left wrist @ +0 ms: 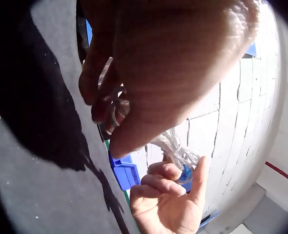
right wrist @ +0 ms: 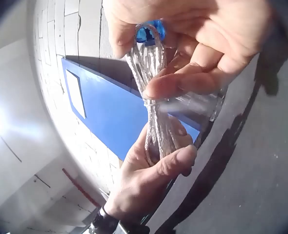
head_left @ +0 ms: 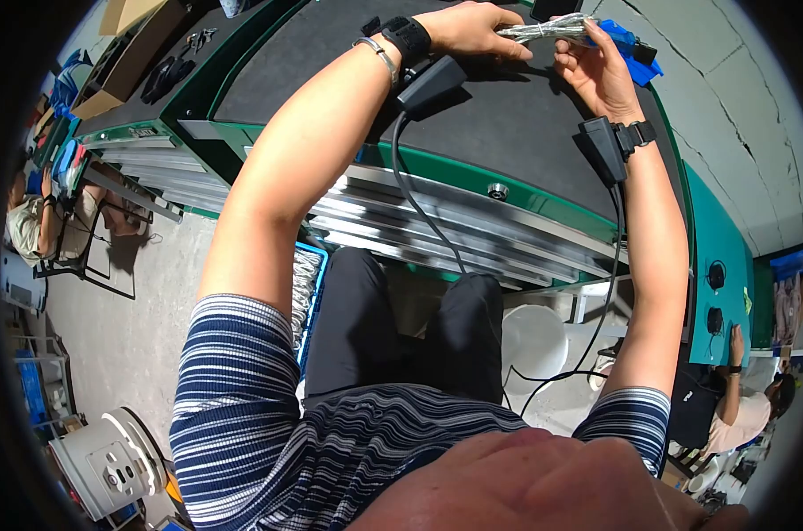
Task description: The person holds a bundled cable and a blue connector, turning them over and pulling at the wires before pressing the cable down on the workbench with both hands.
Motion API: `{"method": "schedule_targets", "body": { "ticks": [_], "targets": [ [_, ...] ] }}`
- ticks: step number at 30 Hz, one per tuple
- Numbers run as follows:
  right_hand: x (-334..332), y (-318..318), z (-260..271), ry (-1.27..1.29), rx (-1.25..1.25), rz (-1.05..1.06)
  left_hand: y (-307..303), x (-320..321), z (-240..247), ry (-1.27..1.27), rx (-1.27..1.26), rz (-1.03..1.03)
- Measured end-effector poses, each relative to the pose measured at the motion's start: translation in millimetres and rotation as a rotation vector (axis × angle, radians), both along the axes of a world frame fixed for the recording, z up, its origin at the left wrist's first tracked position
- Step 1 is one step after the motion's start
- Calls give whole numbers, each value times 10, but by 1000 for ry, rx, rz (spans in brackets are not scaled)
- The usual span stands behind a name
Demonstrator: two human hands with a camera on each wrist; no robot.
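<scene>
Above the dark bench mat, both hands hold a bundle of clear, silvery cable (head_left: 548, 30), gathered in loops and tied round its middle. My left hand (head_left: 472, 31) grips one end, its thumb lying along the strands in the right wrist view. At the opposite end is my right hand (head_left: 603, 78), whose fingers pinch the loops (right wrist: 145, 61). Something shiny and blue (right wrist: 151, 31) shows at that looped end, partly hidden by the right hand. The tie (right wrist: 150, 103) lies between the two hands.
Blue bins (head_left: 636, 57) stand at the bench's far right edge, by a white brick wall (head_left: 720, 88). A cardboard box (head_left: 123, 62) and black cords (head_left: 167, 75) lie on the left bench. A blue crate of cables (head_left: 306, 292) and a white bucket (head_left: 534, 341) sit below.
</scene>
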State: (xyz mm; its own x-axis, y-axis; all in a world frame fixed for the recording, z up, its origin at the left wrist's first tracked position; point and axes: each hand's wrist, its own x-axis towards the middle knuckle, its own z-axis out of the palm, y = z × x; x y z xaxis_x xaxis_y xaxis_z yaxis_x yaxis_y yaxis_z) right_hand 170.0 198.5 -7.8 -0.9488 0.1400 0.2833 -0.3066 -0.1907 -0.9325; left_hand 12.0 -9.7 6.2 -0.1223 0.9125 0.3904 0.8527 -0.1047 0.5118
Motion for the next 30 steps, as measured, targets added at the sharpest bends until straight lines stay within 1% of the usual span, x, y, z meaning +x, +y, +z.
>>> {"method": "schedule_targets", "body": {
  "ticks": [2, 3, 5, 6, 8, 9, 11, 12, 14, 17, 18, 20, 21, 23, 24, 26, 28, 30],
  "targets": [
    [-7, -29, -2, -22, 30, 6, -2, 15, -1, -258, -131, -64],
    [-3, -57, 7, -25, 31, 4, 20, 2, -21, -260, -131, -66],
    [16, -111, 26, -19, 32, 13, 65, -37, -61, -433, -180, -160],
    [3, -73, 8, -19, 31, 12, 72, -49, -68, -433, -181, -161],
    [-43, 41, -33, -7, 41, 33, 77, -74, -81, -513, -202, -256],
    [-45, 44, -35, -7, 39, 31, 63, -62, -68, -512, -204, -257],
    [-50, 50, -41, -37, 72, -53, 40, -48, -29, -500, -242, -234],
    [-53, 40, -42, -36, 72, -54, 16, -14, -1, -499, -243, -234],
    [-61, 19, -47, -60, 76, -78, -35, 57, 43, -470, -244, -149],
    [-100, 107, -83, -80, 43, -53, -5, 29, -1, -478, -222, -174],
    [-89, 51, -70, -80, 43, -54, 6, 21, -15, -478, -223, -175],
    [-72, -78, -73, -119, 116, -109, 31, 14, -38, -349, -195, -137],
    [-51, -174, -40, -119, 114, -111, 58, 3, -57, -350, -197, -139],
    [-14, -332, 47, -132, -29, -122, 106, -38, -101, -361, -176, -152],
    [-4, -329, 57, -114, -62, -85, 117, -52, -108, -360, -179, -153],
    [-1, -311, 53, -111, -72, -93, 127, -83, -117, -509, -199, -194],
    [-5, -256, 50, -110, -76, -99, 86, -51, -83, -467, -176, -195],
    [-12, -136, 19, -68, -10, -34, 58, -27, -74, -427, -151, -195]
  ]
}}
